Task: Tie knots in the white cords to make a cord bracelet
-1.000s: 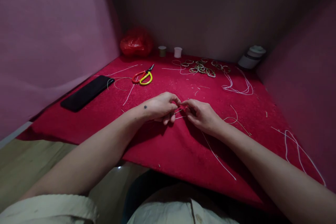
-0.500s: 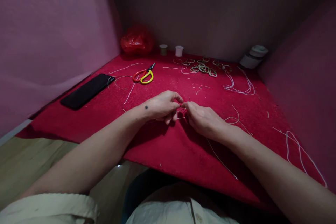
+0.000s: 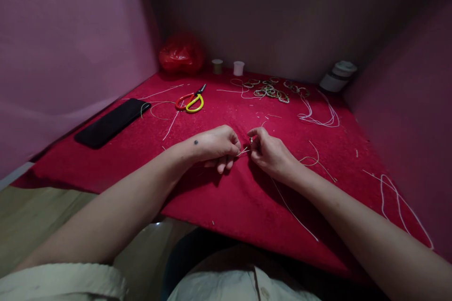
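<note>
Near the middle of the red cloth, my left hand [image 3: 221, 146] pinches thin pale cord [image 3: 243, 151] between thumb and forefinger, its other fingers curled loosely below. Facing it across a small gap, my right hand [image 3: 268, 153] has its thumb and forefinger closed around a small knotted piece of cord [image 3: 251, 140]. The cord runs between the two hands. A long loose strand [image 3: 291, 211] trails from under my right hand toward the front edge. Fine detail of the knotted piece is too small to make out.
Scissors [image 3: 190, 102] with red and yellow handles and a black phone [image 3: 113, 123] lie at left. Behind stand a red plastic bag [image 3: 181, 54], two thread spools [image 3: 238, 68] and a white jar [image 3: 338, 76]. Knotted cord loops [image 3: 270, 91] and a white strand [image 3: 399, 193] lie at right.
My hands, fingertips together before, have drawn slightly apart. The right forefinger has lifted, and the small knotted piece now shows at its tip. The view has shifted slightly.
</note>
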{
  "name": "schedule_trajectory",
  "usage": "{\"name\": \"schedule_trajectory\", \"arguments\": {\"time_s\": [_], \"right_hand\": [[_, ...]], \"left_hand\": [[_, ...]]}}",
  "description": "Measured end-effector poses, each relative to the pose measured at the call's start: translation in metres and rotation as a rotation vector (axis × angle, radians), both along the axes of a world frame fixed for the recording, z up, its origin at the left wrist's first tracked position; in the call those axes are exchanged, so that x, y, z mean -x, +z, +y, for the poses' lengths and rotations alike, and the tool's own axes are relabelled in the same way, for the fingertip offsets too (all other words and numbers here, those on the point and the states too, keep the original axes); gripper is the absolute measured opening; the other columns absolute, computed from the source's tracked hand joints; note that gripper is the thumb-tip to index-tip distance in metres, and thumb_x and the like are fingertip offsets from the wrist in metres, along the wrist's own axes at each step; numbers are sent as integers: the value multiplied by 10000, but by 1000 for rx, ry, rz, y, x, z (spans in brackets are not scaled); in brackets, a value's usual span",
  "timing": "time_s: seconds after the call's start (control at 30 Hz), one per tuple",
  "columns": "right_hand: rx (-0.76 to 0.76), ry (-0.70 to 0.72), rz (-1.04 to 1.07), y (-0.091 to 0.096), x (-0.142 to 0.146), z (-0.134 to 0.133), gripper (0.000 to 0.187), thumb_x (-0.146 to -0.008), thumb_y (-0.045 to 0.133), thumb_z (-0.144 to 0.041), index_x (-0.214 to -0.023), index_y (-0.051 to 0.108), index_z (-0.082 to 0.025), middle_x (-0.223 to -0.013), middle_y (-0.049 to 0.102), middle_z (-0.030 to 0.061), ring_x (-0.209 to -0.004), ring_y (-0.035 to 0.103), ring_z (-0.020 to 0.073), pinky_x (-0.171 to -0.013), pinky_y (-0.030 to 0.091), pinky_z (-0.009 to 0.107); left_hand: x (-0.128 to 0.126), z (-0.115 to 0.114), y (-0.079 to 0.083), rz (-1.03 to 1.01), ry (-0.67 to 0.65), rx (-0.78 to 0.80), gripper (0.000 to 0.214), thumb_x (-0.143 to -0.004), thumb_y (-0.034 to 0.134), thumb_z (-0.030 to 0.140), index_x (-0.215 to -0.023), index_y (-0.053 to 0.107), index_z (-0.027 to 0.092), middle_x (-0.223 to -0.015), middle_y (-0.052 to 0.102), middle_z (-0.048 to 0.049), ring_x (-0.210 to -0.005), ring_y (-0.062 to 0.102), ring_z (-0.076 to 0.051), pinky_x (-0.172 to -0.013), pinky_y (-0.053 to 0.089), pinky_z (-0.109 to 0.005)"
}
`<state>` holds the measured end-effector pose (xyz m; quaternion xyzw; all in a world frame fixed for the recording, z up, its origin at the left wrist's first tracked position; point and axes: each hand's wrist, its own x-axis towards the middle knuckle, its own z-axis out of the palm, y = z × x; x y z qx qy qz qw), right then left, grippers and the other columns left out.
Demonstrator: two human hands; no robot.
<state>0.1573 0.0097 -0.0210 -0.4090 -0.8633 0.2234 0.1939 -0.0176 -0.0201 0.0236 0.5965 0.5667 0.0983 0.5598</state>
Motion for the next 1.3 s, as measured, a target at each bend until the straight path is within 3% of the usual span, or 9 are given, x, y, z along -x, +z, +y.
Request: {"name": "schedule_trajectory", "arguments": {"time_s": [0.13,0.3,0.57,0.87,1.03,1.3], "right_hand": [[18,1,45,-1,-1,2,355,-752,464,-122,-1106,468,-151,-805,632,58,-665,552,149,-636,410,294],[27,45,88,1,-3,2,353,-751,454,-115,-1101,461,-160,-800,618,45,-670,551,142,-642,420,288],[-71,85,65,1,-4,-2,306,-791,405,-115,-1090,457,-152,-873,605,79,-719,555,159,-682,437,313],[-107,117,56,-1,-7,-6,354,-762,503,-157,-1113,457,-169,-960,619,87,-773,577,171,-674,447,303],[-147,77,-20,-5,-4,-4,344,-835,415,-153,-1175,466,-173,-950,645,88,-783,595,181,-692,452,321],[-254,70,-77,-1,-7,-6,328,-833,400,-156,-1135,522,-126,-1014,629,124,-842,594,206,-698,450,328]], "left_hand": [[-2,1,-5,63,-30,-27,84,-756,482,129,-739,560,157,-481,579,16,-330,497,-90,-303,252,-178],[-5,-1,-4,244,-93,-214,148,-759,450,154,-628,518,163,-485,586,-4,-354,515,-97,-367,335,-192],[-7,-2,-10,470,-78,-572,162,-790,423,150,-837,577,170,-463,574,19,-401,521,-98,-488,357,-198],[-6,-1,-12,426,-68,-538,156,-806,425,148,-791,579,164,-475,571,23,-393,507,-93,-492,355,-204],[-8,-1,-10,467,-98,-552,177,-805,414,135,-772,587,159,-511,595,-5,-454,538,-112,-524,374,-213],[-10,-3,-15,823,-57,-767,288,-857,423,223,-1085,580,143,-805,670,-149,-736,634,-264,-629,420,-315]]}}
